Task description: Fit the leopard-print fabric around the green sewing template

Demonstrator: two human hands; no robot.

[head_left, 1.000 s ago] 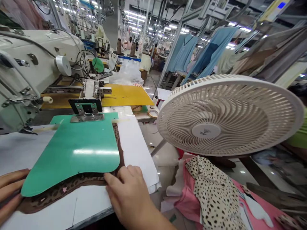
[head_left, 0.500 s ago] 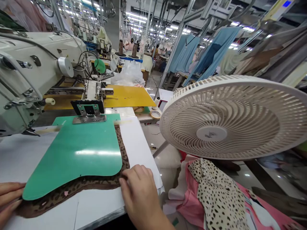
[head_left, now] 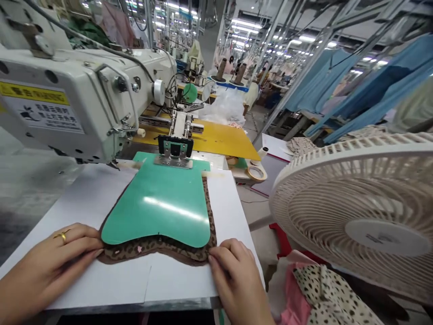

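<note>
leopard-print fabric (head_left: 158, 252) lies flat near the front edge of the white surface (head_left: 84, 194), most of it hidden under a green plastic sheet (head_left: 162, 205), with only a curved brown border showing along the sheet's front and right side. the left hand (head_left: 50, 266) rests flat, fingers loosely spread, its fingertips touching the fabric's left end; it grips nothing. the right hand (head_left: 237, 275) lies the same way at the fabric's right front corner, fingertips pressing the edge, nothing held.

a likely risk is that uneven pressure from the two hands drags the fabric sideways under the green sheet, so the visible border turns uneven or a fold forms out of sight. the right hand sits close to the right edge of the surface, so a hard push there could slide fabric toward the drop. further back, the sheet's far end is clamped by a metal bracket (head_left: 174, 151) beside the sewing machine (head_left: 84, 99); a big fan (head_left: 365, 212) stands off the right side and might lift loose edges.
</note>
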